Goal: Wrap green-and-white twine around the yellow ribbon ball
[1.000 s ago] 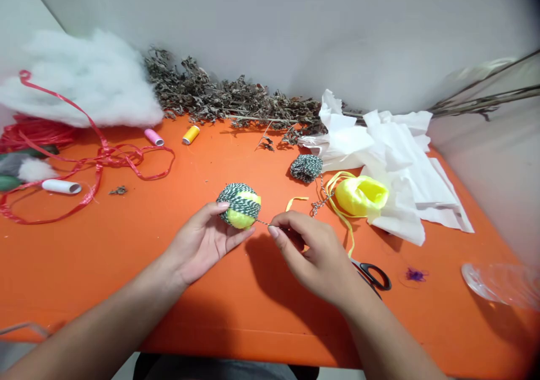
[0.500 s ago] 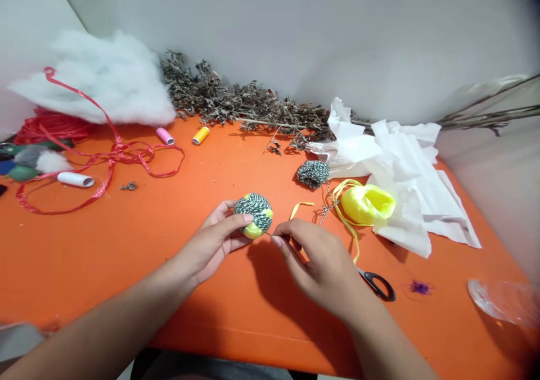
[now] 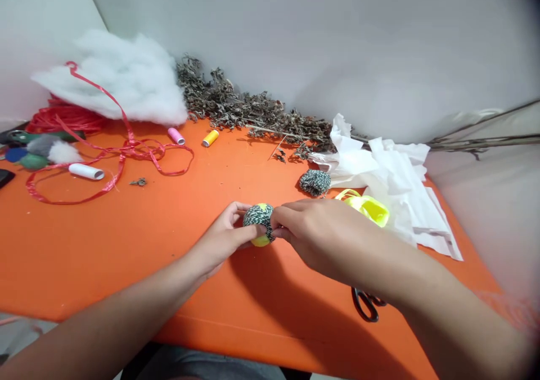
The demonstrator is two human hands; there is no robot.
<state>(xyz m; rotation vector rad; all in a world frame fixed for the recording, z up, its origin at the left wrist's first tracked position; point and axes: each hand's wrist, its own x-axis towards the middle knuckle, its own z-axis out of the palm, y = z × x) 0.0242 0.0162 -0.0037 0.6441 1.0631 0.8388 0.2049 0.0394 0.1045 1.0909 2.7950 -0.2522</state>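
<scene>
Orange table (image 3: 126, 245) meets a seemingly grey wall (image 3: 295, 31)

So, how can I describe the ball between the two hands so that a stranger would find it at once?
Find the orange table and look near its middle, where the left hand and the right hand meet. The ball between them is yellow, wrapped in dark green and white twine; the smaller twine ball behind it shows no yellow.

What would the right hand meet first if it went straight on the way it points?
The ball: the right hand seems to touch it, with the left hand holding it just behind.
</scene>
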